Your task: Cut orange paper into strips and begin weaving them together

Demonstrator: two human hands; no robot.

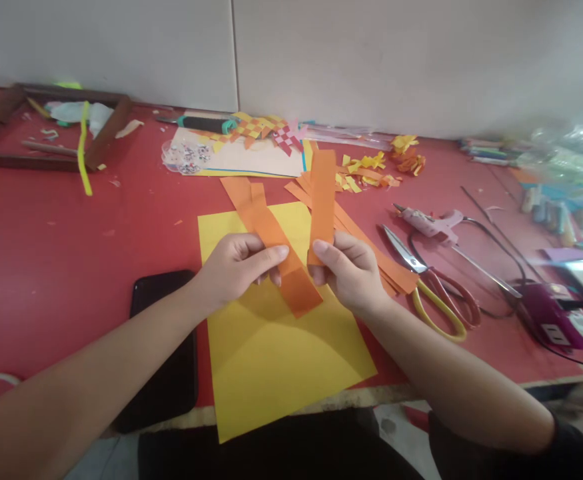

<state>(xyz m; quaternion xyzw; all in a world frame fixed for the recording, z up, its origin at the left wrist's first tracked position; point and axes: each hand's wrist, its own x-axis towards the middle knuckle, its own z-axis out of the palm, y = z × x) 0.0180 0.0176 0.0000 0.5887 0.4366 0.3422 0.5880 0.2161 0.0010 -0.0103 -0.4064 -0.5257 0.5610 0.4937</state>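
Note:
My left hand [246, 263] is closed on orange paper strips [268, 227], its thumb pressed on top of them. They slant from upper left to lower right over a yellow paper sheet [271, 373]. In my right hand [346, 270] an upright orange paper strip [324, 193] is pinched near its lower end. The two hands are a little apart above the sheet. More orange strips [358, 233] lie on the table behind my right hand, running toward the scissors [424, 273] with one yellow and one red handle.
A pink glue gun [434, 225] and its cord lie right of the scissors, near a purple box [561, 317]. On the left is a black phone-like slab [164, 353]. Paper scraps [366, 170], a cutter [204, 125] and a wooden frame [46, 162] lie farther back on the red table [96, 227].

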